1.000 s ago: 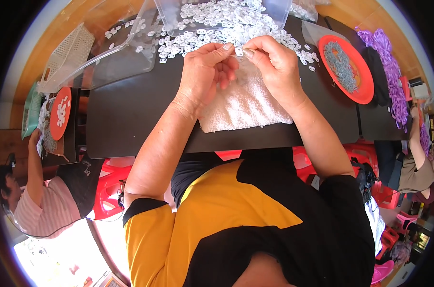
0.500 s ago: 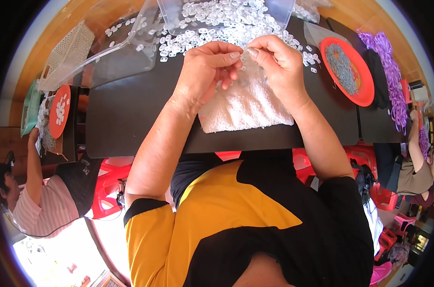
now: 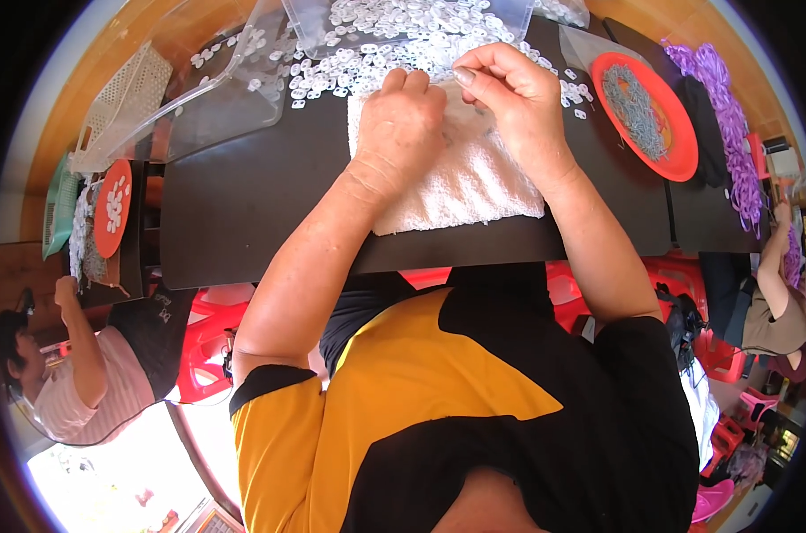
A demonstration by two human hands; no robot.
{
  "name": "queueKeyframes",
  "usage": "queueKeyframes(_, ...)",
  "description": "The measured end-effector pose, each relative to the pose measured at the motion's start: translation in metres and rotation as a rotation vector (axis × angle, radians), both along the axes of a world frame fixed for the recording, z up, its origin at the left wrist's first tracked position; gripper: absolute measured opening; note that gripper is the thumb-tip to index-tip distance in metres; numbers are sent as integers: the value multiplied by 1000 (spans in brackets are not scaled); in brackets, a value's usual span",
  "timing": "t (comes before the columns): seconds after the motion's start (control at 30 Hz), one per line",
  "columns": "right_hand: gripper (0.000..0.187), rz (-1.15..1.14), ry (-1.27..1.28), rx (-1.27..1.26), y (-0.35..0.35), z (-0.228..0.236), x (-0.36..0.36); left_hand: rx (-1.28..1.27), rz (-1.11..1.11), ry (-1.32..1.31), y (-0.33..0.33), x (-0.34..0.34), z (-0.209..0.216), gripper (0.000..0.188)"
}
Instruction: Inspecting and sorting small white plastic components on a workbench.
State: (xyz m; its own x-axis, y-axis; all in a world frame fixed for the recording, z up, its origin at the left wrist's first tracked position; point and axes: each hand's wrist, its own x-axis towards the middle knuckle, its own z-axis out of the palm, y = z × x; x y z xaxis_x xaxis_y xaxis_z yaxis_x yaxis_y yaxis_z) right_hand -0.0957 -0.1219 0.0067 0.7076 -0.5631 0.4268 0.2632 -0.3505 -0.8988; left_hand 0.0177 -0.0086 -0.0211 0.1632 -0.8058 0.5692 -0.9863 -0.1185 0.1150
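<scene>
My left hand (image 3: 398, 124) is turned back-up over the pale towel (image 3: 447, 191), by the near edge of a heap of small white plastic pieces with two holes (image 3: 367, 67). Its fingers curl under, and anything inside them is hidden. To its right my right hand (image 3: 514, 98) is raised above the towel's far right part. Thumb and index finger meet there in a pinch; whatever is between them is too small to make out. A gap separates the two hands.
A clear plastic bin (image 3: 301, 27) stands behind the heap, a second clear container (image 3: 216, 124) at left. On the right lie a red plate of thin grey metal pieces (image 3: 634, 111) and purple ribbon (image 3: 723, 133). Co-workers sit at left (image 3: 92, 373) and right (image 3: 772, 311).
My left hand has drawn away from the right one and turned its back upward, fingers curled down. My right hand keeps its pinch and has shifted slightly farther away.
</scene>
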Motion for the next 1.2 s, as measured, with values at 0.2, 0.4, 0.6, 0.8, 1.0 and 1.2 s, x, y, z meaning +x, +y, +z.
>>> queueKeyframes(0.2, 6, -18, 19, 39, -2, 1, -2, -172, -69, 1080, 6, -4, 14, 9)
queueKeyframes(0.4, 5, -49, 23, -7, 0, 2, -1, -210, -139, 1456, 11, -7, 30, 19)
queueKeyframes(0.6, 8, -78, -41, -239, 1, 0, 0, -221, -233, 1387, 11, -7, 28, 41)
queueKeyframes(0.8, 9, -16, -7, -256, 2, -4, 2, -219, -200, 1389, 11, -9, 32, 43)
queueKeyframes(1.0, 10, -47, -20, -276, 7, -2, 0, -147, -66, 1561, 12, -11, 38, 19)
queueKeyframes(1.2, 10, -154, -67, -351, 11, -2, 1, -174, -142, 1710, 15, -7, 37, 11)
